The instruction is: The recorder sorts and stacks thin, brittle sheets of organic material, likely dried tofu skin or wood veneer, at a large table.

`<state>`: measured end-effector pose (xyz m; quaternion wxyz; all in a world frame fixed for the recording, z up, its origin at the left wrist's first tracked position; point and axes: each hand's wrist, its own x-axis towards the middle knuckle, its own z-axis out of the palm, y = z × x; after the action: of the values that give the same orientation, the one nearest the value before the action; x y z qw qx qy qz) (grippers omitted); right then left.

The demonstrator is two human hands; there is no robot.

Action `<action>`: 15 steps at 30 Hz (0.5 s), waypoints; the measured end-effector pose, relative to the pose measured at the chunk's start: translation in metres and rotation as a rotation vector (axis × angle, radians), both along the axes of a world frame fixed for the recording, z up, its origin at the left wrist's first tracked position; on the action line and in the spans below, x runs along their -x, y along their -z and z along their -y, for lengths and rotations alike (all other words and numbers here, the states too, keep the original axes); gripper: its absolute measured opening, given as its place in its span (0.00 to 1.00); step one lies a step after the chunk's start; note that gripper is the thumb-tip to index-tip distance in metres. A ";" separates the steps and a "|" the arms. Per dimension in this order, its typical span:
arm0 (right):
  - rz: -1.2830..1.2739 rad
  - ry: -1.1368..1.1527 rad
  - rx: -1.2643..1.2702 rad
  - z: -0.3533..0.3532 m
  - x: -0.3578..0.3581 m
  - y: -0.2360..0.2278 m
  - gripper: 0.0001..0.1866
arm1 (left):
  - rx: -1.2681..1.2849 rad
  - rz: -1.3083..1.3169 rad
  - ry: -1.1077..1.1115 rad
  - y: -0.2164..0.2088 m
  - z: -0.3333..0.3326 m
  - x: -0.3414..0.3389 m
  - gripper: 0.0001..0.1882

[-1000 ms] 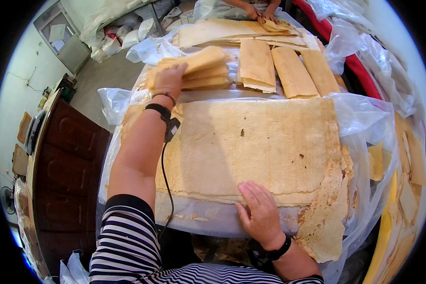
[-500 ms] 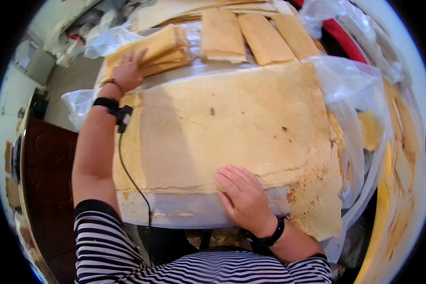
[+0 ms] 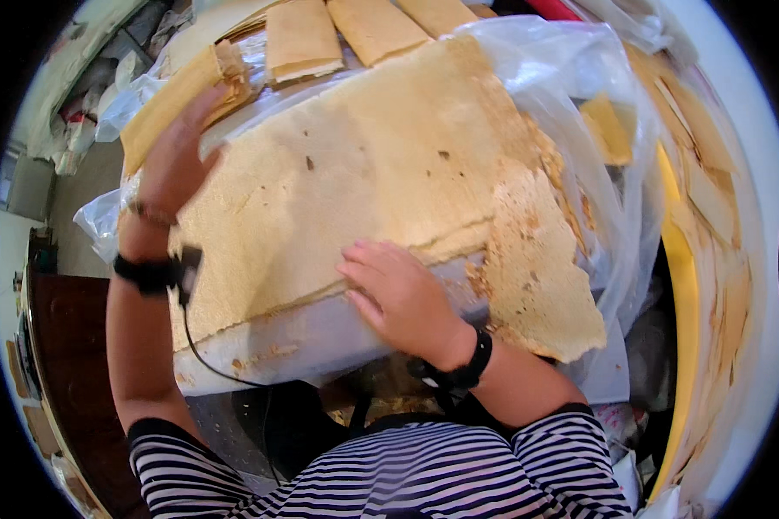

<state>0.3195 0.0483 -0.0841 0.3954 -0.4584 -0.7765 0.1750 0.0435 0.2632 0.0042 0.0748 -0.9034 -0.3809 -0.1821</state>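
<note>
A stack of large, thin, pale-yellow sheets (image 3: 363,147) with dark specks and ragged edges lies across the table in front of me. On its near edge rests my right hand (image 3: 398,294), fingers stretched out, holding nothing. My left hand (image 3: 175,164) is at the stack's left side, slightly blurred, fingers extended and nothing visible in it. Just beyond that hand is a folded yellow bundle (image 3: 169,108), partly hidden by the fingers. A torn, rough piece of sheet (image 3: 541,268) hangs over the right corner. Both wrists wear black bands.
Several folded yellow packets (image 3: 303,43) lie along the far side. Clear plastic sheeting (image 3: 614,225) drapes over the right side. The table's near edge (image 3: 277,350) carries crumbs. A cable (image 3: 225,372) runs from my left wrist. A dark brown cabinet (image 3: 82,346) stands at left.
My left hand has come off the folded bundle and moved nearer. My right hand stays on the sheets' near edge. The whole view has turned, so the table appears tilted.
</note>
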 end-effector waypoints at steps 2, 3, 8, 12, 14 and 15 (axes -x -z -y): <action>0.004 -0.033 0.000 0.006 -0.009 -0.004 0.16 | 0.187 0.045 0.132 0.015 0.070 -0.037 0.32; 0.009 -0.086 -0.011 0.007 -0.010 -0.005 0.16 | 0.270 0.013 0.147 0.017 0.104 -0.058 0.32; 0.229 -0.060 -0.025 0.032 -0.054 -0.064 0.16 | 0.334 -0.044 -0.008 0.051 0.195 -0.089 0.31; 0.369 0.115 0.178 0.043 -0.102 -0.045 0.18 | 0.170 -0.034 -0.110 0.074 0.196 -0.066 0.26; 0.382 0.197 0.082 0.044 -0.122 -0.033 0.20 | 0.190 -0.057 -0.103 0.066 0.191 -0.070 0.24; 0.375 0.193 0.072 0.045 -0.128 -0.034 0.20 | 0.215 -0.078 -0.092 0.060 0.192 -0.071 0.23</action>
<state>0.4476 0.0030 -0.0497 0.2424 -0.5691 -0.7821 0.0757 0.1149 0.0714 -0.0561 0.0005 -0.8942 -0.4360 -0.1014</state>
